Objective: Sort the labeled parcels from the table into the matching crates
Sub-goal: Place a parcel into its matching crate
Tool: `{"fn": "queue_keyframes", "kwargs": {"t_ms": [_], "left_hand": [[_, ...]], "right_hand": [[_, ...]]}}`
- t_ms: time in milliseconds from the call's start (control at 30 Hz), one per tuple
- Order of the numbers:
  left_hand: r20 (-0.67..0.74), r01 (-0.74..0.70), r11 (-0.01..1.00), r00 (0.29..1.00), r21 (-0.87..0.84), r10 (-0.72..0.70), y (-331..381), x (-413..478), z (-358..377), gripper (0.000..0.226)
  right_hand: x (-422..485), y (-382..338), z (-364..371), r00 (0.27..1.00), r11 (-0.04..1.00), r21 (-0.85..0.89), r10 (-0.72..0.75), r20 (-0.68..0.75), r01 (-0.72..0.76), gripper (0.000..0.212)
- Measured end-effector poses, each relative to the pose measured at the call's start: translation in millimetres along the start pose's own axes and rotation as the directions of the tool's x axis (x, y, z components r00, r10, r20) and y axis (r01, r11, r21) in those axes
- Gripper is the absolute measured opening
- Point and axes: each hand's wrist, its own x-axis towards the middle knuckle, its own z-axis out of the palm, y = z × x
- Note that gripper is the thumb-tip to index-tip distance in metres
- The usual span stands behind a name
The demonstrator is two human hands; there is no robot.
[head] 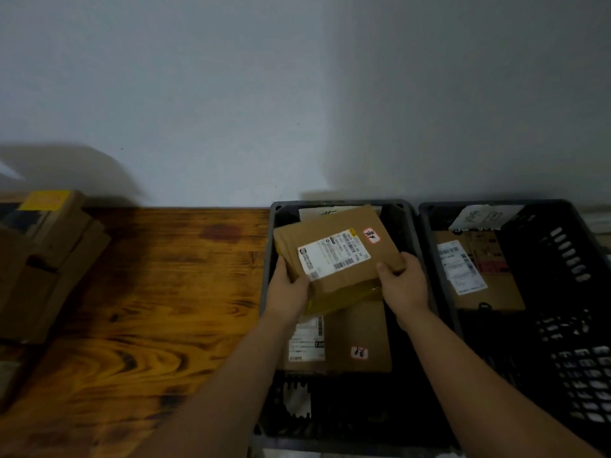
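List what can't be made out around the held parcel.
Head view:
Print on the shipping label of the held parcel: too small, blurred.
The paper tag at the back of the left crate: mostly covered by the held parcel.
The lower parcel: top hidden under the held parcel.
The parcel pile: cut off by the left edge.

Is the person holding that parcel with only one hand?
No, both the left hand and the right hand grip the labeled parcel above the crate.
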Motion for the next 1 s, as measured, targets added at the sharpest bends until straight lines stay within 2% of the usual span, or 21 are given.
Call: {"fn": "queue_keyframes", "kwargs": {"t_ms": [133,267,533,700,833,933,1000], "left_hand": [[-0.034,-0.028,0.997,0.999,0.071,0.031,30.1,35.6,-8.2,0.068],[-0.035,-0.019,0.994,0.999,0.112,0.023,47.5,54.9,-14.1,0.069],[-0.019,-0.011,0.996,1.0,0.088,0.012,49.9,79.4,-19.4,0.072],[-0.072,-0.048,0.988,0.996,0.146,0.059,40.1,79.7,-14.9,0.066],[-0.065,-0.068,0.976,0.994,0.205,0.083,41.8,79.2,-15.8,0.065],[-0.05,-0.181,0.885,0.974,0.429,0.223,41.0,78.0,-20.2,0.069],[-0.001,-0.311,0.711,0.916,0.63,0.402,40.7,70.2,-23.4,0.067]], "right_hand": [[6.5,-8.3,17.5,0.999,1.0,-0.015,-0.008,-0.034,0.007,0.057],[12.7,-13.2,31.3,0.999,0.999,-0.038,-0.023,-0.034,0.022,0.054],[16.8,-14.8,44.7,0.998,0.996,-0.079,-0.04,-0.049,0.036,0.056],[14.3,-11.1,46.8,0.996,0.989,-0.136,-0.073,-0.049,0.066,0.051],[16.8,-12.4,40.4,0.998,0.982,-0.177,-0.063,-0.005,0.061,0.056],[15.3,-19.5,30.9,0.997,0.953,-0.295,-0.071,0.006,0.07,0.073],[11.9,-26.5,26.5,0.986,0.913,-0.373,-0.167,0.024,0.164,0.074]]}}
